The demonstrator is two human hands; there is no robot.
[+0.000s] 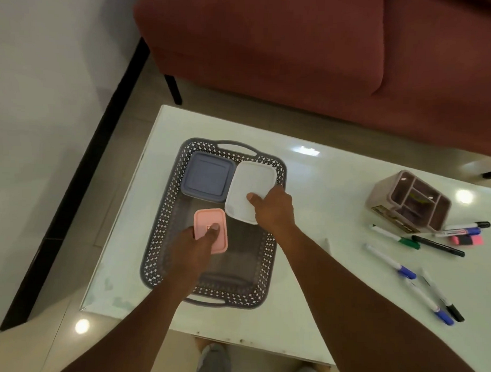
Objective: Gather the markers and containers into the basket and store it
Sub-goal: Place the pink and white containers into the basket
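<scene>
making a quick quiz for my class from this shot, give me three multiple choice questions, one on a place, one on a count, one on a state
1. Where is the blue container in the basket?
A. far left corner
B. near right corner
C. outside it

2. How many lidded containers are in view?
A. one
B. three
C. five

3. What is the right hand doing?
A. lying flat and empty
B. curled into an empty fist
C. gripping the white container

Answers:
1 A, it sits against the basket's far left walls.
2 B, blue, white, and the pink container held by the left hand.
3 C, its thumb lies on the lid.
</scene>
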